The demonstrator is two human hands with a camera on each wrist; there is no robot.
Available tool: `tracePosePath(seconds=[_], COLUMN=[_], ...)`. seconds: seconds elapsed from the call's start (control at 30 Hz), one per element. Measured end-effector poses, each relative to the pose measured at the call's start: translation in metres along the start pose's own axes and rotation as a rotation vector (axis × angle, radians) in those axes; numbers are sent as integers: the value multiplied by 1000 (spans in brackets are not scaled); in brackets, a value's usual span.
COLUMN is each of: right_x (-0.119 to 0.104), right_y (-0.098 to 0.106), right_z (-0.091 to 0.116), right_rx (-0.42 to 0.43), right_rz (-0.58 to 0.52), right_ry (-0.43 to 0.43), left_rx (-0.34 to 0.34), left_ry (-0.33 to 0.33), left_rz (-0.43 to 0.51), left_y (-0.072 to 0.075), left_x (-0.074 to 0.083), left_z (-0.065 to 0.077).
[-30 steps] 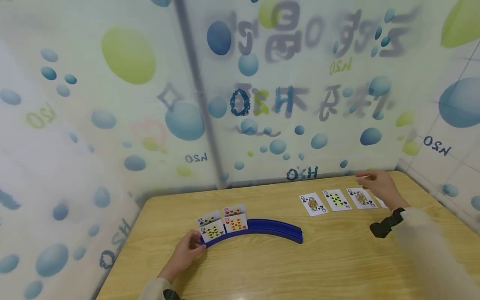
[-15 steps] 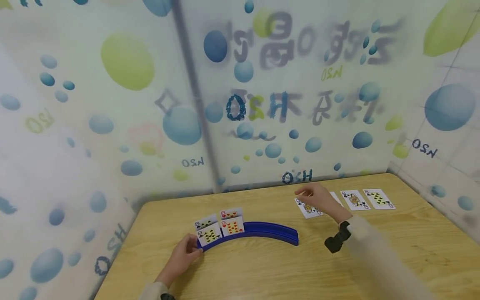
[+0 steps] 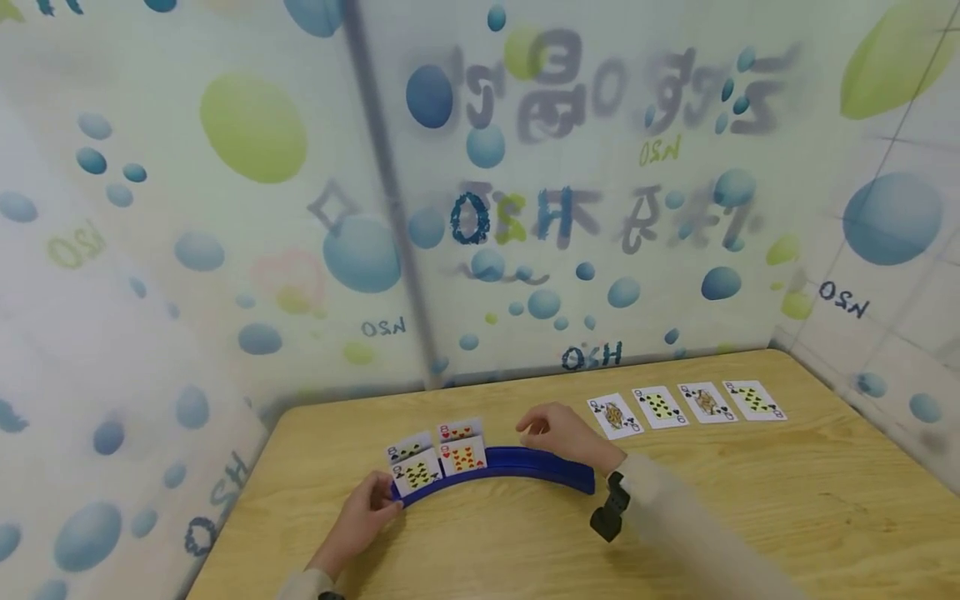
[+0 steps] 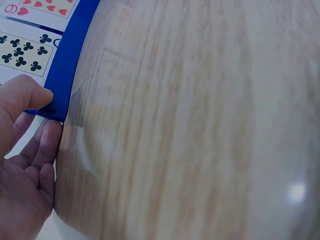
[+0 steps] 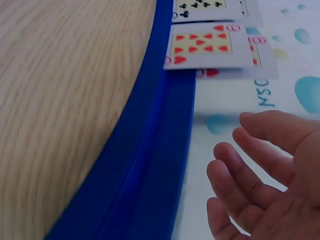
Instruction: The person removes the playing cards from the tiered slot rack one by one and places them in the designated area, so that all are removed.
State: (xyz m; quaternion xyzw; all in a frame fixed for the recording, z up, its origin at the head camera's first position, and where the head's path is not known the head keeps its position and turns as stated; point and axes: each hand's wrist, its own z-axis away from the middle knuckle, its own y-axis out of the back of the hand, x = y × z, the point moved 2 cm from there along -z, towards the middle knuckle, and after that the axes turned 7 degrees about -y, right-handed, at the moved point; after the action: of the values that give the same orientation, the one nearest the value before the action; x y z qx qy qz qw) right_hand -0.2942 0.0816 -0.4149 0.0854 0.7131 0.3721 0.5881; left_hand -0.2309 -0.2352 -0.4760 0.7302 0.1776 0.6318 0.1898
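Observation:
A curved blue playing card holder (image 3: 525, 459) stands on the table. My left hand (image 3: 362, 515) pinches its left end, thumb on the front edge in the left wrist view. Upright at that end are a club card (image 3: 417, 475) and the nine of hearts (image 3: 463, 457), each in front of another card; the rear heart card (image 3: 460, 429) shows an eight. My right hand (image 3: 566, 435) hovers behind the middle of the holder, holding nothing. In the right wrist view its fingers (image 5: 227, 185) are loosely bent, beside the holder's bare slots.
Several face-up playing cards lie in a row at the back right of the wooden table (image 3: 675, 508), a queen (image 3: 615, 416) leftmost. A wall covering (image 3: 480, 275) with blue and green dots rises behind the table and on both sides.
My right hand has moved left from above the row of cards to the holder, uncovering the row. My left hand stays at the holder's end. The head view has shifted slightly.

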Motion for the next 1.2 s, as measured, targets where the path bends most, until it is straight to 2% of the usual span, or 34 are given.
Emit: tracePosePath(seconds=[0.23,0.43,0.67,0.83,1.07,1.2], right_x=[-14,-22,-22,-21,-22,-24], right_y=[-25,-38,-43,-47,-51,-53], right_z=[-8,-15,-19,-23,-27,-27], right_rx=[0,-53,-82,-82,-83,-72], right_rz=[-11,-10,5,60,151,191], right_ry=[7,23,7,35,4,20], left_rx=[-6,-2,-1,8,8,3], left_ry=[9,-2,-15,-8,-9,-3], left_rz=[11,9,16,30,35,27], left_y=[0,2,1,0,-1,0], left_x=[-1,-2,0,1,-1,-3], left_z=[1,2,2,1,1,1])
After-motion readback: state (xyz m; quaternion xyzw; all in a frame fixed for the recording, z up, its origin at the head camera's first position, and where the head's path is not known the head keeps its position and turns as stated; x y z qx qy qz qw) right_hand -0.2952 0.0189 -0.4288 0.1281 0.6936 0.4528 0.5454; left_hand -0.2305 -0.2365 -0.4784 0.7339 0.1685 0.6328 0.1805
